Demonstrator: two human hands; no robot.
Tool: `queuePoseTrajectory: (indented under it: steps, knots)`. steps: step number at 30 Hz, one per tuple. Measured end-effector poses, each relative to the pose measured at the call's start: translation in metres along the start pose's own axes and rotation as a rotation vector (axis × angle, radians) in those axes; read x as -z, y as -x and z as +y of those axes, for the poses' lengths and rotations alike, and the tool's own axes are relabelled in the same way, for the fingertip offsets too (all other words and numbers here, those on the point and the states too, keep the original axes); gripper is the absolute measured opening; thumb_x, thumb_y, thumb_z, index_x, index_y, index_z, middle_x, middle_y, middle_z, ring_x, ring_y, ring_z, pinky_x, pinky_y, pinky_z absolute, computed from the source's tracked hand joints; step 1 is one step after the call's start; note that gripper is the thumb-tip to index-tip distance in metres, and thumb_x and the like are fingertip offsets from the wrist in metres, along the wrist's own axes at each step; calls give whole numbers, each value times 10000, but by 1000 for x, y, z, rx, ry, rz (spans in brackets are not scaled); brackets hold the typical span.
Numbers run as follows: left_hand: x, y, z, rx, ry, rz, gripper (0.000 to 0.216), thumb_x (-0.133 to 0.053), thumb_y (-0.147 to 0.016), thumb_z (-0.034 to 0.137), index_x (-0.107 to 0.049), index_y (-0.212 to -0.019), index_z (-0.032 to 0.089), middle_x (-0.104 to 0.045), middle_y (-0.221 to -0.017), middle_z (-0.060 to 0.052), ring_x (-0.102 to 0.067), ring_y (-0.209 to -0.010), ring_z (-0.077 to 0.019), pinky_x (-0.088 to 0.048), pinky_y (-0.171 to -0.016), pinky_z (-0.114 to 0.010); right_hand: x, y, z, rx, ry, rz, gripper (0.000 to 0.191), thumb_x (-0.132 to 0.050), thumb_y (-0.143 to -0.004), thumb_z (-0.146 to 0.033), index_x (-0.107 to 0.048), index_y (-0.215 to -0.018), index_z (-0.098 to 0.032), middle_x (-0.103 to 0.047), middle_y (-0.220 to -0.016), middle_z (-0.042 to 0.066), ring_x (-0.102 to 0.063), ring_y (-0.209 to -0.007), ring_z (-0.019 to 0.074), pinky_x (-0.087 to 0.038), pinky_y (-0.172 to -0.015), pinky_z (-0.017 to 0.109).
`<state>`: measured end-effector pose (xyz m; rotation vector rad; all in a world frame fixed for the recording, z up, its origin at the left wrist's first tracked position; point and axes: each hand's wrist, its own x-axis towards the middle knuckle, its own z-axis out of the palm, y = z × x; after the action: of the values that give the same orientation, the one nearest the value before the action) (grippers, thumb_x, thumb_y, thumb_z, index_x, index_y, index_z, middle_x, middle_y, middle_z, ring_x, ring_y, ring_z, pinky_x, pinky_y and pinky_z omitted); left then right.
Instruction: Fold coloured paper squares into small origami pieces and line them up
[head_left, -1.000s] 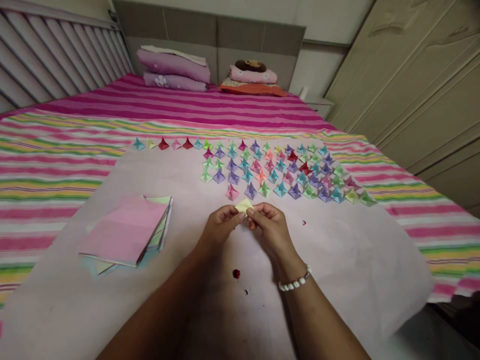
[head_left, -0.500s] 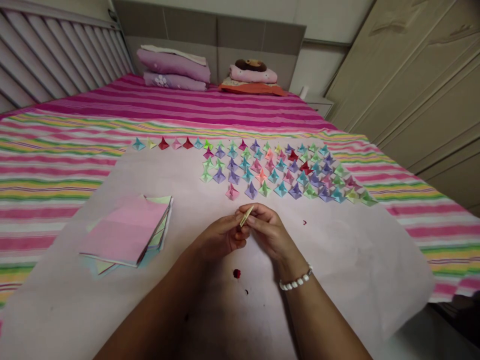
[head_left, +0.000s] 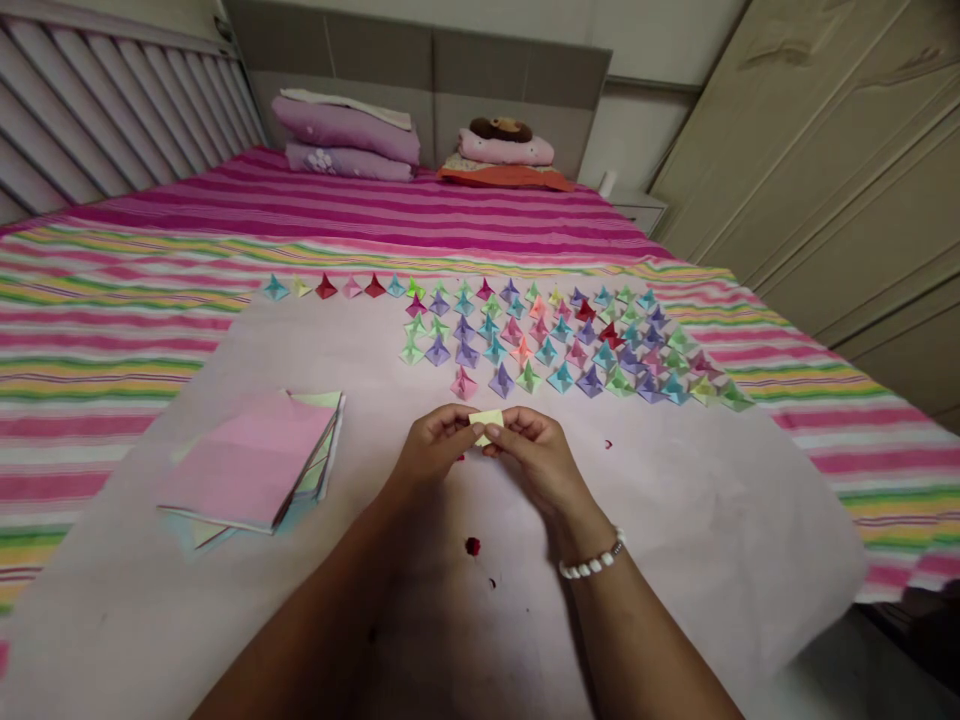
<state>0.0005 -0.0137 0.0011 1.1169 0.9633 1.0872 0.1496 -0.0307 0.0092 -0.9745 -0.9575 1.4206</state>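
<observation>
A small folded piece of pale yellow paper is held up between both hands, its flat face turned toward me. My left hand pinches its left side with thumb and fingers. On the other side, my right hand grips the paper the same way, the two thumbs almost meeting at its lower edge. The right wrist wears a white bead bracelet. Just beyond the hands stand rows of small folded paper figures in many colours.
A stack of coloured paper sheets, pink on top, lies at left on the pale board. Small dark red scraps lie nearer me. Under the board spreads a striped bedsheet; folded bedding sits at the headboard.
The yellow paper has turned from edge-on to flat-face toward me. My left hand has shifted slightly up, its fingers now behind the paper. The right hand stays nearly in place.
</observation>
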Motion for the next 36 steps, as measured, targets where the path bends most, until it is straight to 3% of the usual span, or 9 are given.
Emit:
queuePoseTrajectory:
  steps: [8, 14, 21, 27, 32, 36]
  knots:
    - [1, -1, -5, 29, 38, 35, 235, -712, -690, 343, -672, -831, 160, -616, -627, 11, -526, -584, -93, -372, -526, -196, -2, -1, 1, 20, -54, 5, 229, -840, -573, -275, -716, -741, -183, -694, -598, -6, -608, -540, 124, -498, -595, 260]
    - [-1, -2, -3, 48, 91, -17, 205, -733, -619, 274, -654, -772, 162, -605, -561, 28, -518, -517, -83, -378, -516, -202, -1, 0, 2, 26, -59, 52, 145, -801, -577, -221, -704, -675, -177, -664, -545, -18, -576, -492, 104, -458, -542, 231]
    - [-7, 3, 3, 79, 197, 22, 127, -717, -592, 223, -649, -682, 165, -600, -559, 31, -506, -504, -65, -368, -526, -197, -3, 1, 1, 48, -41, 40, 62, -741, -599, -173, -713, -652, -188, -665, -563, -18, -569, -490, 105, -456, -537, 240]
    - [-9, 2, 2, 91, 280, 23, 49, -653, -582, 195, -633, -610, 159, -595, -539, 16, -516, -505, -76, -364, -522, -204, 2, -1, 3, 154, 79, 19, 79, -691, -623, -135, -713, -649, -206, -642, -592, -26, -580, -545, 115, -456, -569, 248]
    - [-8, 0, -1, 83, 184, 16, 130, -675, -633, 266, -616, -651, 152, -586, -518, 14, -507, -488, -80, -348, -506, -206, 4, 0, 3, 208, 232, 33, 78, -691, -632, -148, -713, -665, -215, -610, -633, -22, -559, -573, 124, -445, -577, 264]
    - [-6, -2, -3, 39, 145, 18, 255, -772, -569, 272, -557, -648, 161, -567, -528, 39, -475, -470, -67, -340, -485, -197, 4, 2, 1, 223, 240, 13, 69, -692, -668, -178, -720, -721, -213, -627, -677, -7, -575, -628, 138, -453, -622, 276]
